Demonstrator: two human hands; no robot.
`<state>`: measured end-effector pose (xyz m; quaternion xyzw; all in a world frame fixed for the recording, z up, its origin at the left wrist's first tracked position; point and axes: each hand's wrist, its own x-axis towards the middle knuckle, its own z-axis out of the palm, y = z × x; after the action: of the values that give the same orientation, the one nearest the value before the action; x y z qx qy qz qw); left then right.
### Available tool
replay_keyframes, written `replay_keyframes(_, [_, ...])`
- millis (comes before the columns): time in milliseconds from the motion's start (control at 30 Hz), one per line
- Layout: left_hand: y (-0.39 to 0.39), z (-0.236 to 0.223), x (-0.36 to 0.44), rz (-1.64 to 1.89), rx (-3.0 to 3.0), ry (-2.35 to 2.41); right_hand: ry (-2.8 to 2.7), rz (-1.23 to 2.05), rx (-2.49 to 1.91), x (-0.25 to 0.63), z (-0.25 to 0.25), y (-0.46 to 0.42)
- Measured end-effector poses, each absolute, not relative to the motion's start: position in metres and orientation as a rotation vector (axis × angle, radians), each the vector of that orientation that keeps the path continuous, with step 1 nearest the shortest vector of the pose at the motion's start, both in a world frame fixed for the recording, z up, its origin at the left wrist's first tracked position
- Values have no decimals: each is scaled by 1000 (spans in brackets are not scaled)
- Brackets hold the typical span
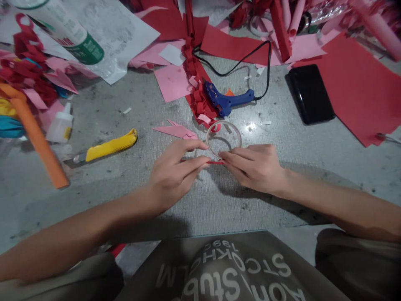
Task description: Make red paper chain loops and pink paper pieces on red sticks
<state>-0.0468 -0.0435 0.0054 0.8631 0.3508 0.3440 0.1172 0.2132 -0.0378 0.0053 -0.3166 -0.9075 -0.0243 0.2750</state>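
A narrow red paper strip (pixel 215 162) stretches between my two hands, low over the table. My left hand (pixel 175 167) pinches its left end between thumb and fingers. At the other end, my right hand (pixel 255 165) has its fingers closed on the strip. Just beyond the fingertips stands a thin roll of tape (pixel 239 136), and the right fingertips overlap its lower edge; whether they grip it I cannot tell. A folded pink paper piece (pixel 175 130) lies behind my left hand.
A blue glue gun (pixel 230 100) with a black cord lies beyond the hands. The yellow cutter (pixel 111 145), an orange paper roll (pixel 40 142) and a glue bottle (pixel 61 123) are at left. At right, a black phone-like object (pixel 311 94) rests beside red paper (pixel 363 88).
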Motion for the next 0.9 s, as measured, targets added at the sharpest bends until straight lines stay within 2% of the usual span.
replay_keyframes(433, [-45,6,-51,939,2560,947,-2399,-36,-919,215,9,-36])
replay_keyframes(667, [-41,11,-51,950,2524,943,-2398,-210,-724,217,12,-40])
replay_keyframes(900, [-43,14,-55,916,2561,901,-2338,-168,-646,216,11,-41])
